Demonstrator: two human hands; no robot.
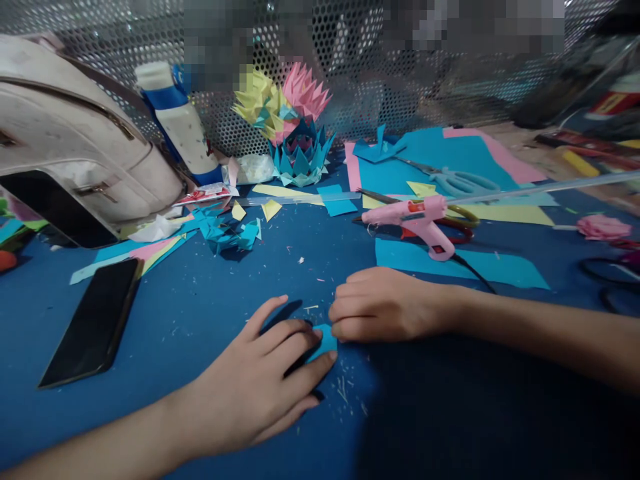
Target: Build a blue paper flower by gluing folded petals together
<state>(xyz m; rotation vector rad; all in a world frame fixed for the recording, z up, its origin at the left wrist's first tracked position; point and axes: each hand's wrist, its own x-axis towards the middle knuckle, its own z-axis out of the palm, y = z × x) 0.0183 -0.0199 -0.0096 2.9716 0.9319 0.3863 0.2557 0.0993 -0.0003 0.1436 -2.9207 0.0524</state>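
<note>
A small blue paper piece (326, 340) lies on the dark blue table (200, 333), partly hidden under fingers. My left hand (275, 373) rests over its left side, fingers spread and fingertips pressing on the paper. At its right edge is my right hand (385, 303), fingers curled in; whether it pinches the paper's edge is hidden. A pink glue gun (425, 217) lies just beyond my right hand, with a blue paper strip (465, 260) beneath it.
Two dark phones (95, 320) and a pale backpack (75, 140) are at the left. Folded paper flowers (300, 150), a bottle (180, 127) and light blue scissors (463, 183) stand or lie at the back. Blue folded pieces (225, 233) sit left of centre.
</note>
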